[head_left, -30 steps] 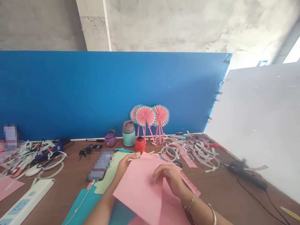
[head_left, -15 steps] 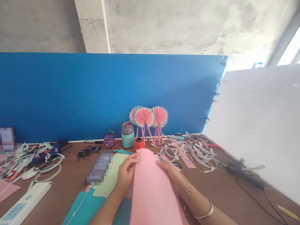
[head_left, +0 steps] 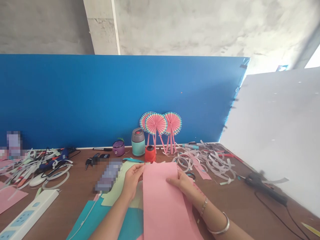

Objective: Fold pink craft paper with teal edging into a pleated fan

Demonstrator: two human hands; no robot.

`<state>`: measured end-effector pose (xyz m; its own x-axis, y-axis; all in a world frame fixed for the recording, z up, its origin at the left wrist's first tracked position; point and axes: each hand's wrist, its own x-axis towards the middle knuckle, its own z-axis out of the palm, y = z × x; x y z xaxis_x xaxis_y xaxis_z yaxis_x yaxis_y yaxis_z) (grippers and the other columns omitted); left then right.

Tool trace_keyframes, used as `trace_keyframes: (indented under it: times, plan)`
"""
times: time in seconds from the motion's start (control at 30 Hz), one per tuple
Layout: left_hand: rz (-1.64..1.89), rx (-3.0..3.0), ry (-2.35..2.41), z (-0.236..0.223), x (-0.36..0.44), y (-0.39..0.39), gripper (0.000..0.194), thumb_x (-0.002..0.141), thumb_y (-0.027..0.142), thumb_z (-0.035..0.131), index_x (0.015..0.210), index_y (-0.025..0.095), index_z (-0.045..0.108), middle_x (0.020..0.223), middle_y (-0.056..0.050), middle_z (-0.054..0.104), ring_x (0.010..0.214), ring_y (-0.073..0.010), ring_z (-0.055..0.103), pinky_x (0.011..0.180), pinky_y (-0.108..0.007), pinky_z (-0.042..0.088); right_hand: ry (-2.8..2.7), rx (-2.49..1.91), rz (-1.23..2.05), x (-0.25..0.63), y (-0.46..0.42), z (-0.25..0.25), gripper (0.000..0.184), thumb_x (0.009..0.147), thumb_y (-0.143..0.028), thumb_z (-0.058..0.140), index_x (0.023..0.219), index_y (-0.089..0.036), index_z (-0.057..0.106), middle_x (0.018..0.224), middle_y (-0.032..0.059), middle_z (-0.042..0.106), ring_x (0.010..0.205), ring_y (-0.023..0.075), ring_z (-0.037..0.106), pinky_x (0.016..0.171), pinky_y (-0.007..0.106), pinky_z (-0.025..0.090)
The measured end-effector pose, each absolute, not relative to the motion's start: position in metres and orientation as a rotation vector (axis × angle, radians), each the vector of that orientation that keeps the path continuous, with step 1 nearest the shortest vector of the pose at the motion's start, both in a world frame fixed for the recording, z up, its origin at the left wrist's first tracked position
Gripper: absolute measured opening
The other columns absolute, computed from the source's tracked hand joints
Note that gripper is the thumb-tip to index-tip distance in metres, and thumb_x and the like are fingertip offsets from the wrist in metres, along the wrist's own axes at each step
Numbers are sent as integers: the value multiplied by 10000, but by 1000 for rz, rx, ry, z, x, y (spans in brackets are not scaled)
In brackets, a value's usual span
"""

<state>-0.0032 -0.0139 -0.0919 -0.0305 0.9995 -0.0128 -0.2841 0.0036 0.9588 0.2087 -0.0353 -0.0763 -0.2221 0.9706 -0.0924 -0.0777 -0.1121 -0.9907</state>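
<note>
The pink paper sheet (head_left: 160, 203) lies upright in the view, just in front of the person, over more pink paper on the brown table (head_left: 232, 210). The left hand (head_left: 132, 181) has its grip closed on the sheet's left edge near the far corner. The right hand (head_left: 184, 185) has its grip on the right edge, thumb across the top face and fingers at the side; a bracelet (head_left: 204, 206) and a silver bangle (head_left: 227, 224) circle that wrist and forearm.

Pale green paper (head_left: 112, 197) and blue paper (head_left: 85, 215) lie to the left, near a blurred phone (head_left: 108, 176) and a white power strip (head_left: 31, 213). Beyond the sheet stand a red container (head_left: 150, 154), a teal jar with a gray lid (head_left: 138, 143) and a purple pot (head_left: 118, 148). Pink pleated fans (head_left: 156, 124) rise before the blue partition (head_left: 100, 96). Loose white strips (head_left: 216, 163) spread to the right, with a black glue gun (head_left: 266, 189) farther right.
</note>
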Motion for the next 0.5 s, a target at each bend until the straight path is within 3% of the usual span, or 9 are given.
trace_keyframes:
  times: [0.2, 0.33, 0.43, 0.5]
  plan:
    - [1255, 884, 907, -92, -7, -14, 532, 677, 344, 719, 1133, 168, 510, 871, -56, 713, 787, -191, 666, 670, -271, 478, -1325, -1181, 1354, 209, -32, -83, 367, 638, -272, 699, 980, -163, 623, 966, 71, 702, 870, 263, 649, 720, 355, 534]
    - [1061, 978, 901, -92, -9, -14, 433, 616, 300, 747, 988, 132, 602, 858, -82, 716, 802, -224, 666, 704, -299, 476, -1332, -1137, 1374, 208, -28, -92, 357, 665, -364, 691, 954, -161, 633, 910, 60, 702, 827, 242, 646, 710, 336, 518]
    - [1113, 1042, 959, -90, -10, -14, 345, 610, 299, 724, 893, 129, 621, 840, -76, 713, 778, -220, 659, 710, -302, 471, -1411, -1196, 1229, 219, -19, -89, 379, 801, -508, 505, 858, -152, 623, 791, 62, 682, 712, 204, 632, 625, 301, 489]
    - [1217, 1059, 991, -87, -11, -13, 338, 644, 318, 676, 920, 136, 608, 861, -68, 704, 776, -213, 649, 693, -300, 471, -1485, -1410, 920, 235, -11, -85, 427, 885, -467, 323, 778, -158, 598, 682, 59, 643, 601, 179, 594, 539, 276, 433]
